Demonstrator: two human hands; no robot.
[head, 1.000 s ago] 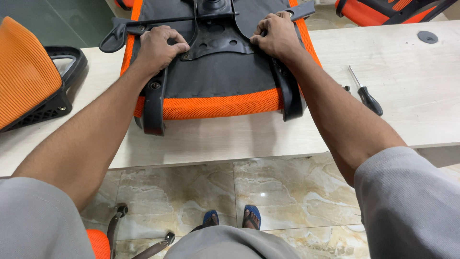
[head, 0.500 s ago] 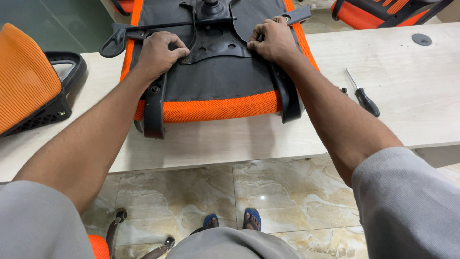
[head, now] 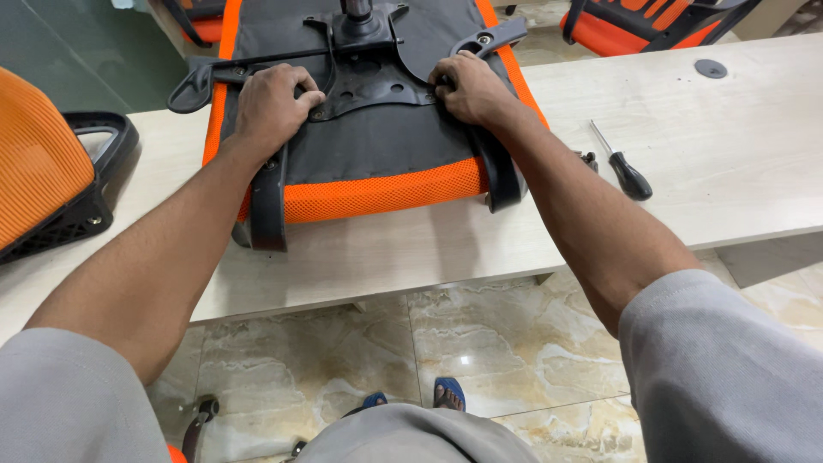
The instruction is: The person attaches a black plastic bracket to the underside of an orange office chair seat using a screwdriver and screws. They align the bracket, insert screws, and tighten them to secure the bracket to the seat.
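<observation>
An upturned office chair seat (head: 377, 184) with orange mesh edge and dark underside lies on the pale wooden table (head: 737, 163). A black metal mechanism plate (head: 369, 81) with a lever sits on its underside. My left hand (head: 273, 105) presses its curled fingers on the left edge of the plate. My right hand (head: 467, 86) grips the plate's right edge with bent fingers. Black armrest brackets (head: 268, 206) run down both sides of the seat.
A black-handled screwdriver (head: 621, 167) lies on the table right of the seat, small screws (head: 588, 159) beside it. An orange mesh chair back (head: 47, 163) rests at the left. Another orange chair part (head: 651, 26) lies beyond the table. Marble floor below.
Both hands stay on the plate. The view has shifted, so the seat, the hands and the screwdriver sit a little further left in the picture.
</observation>
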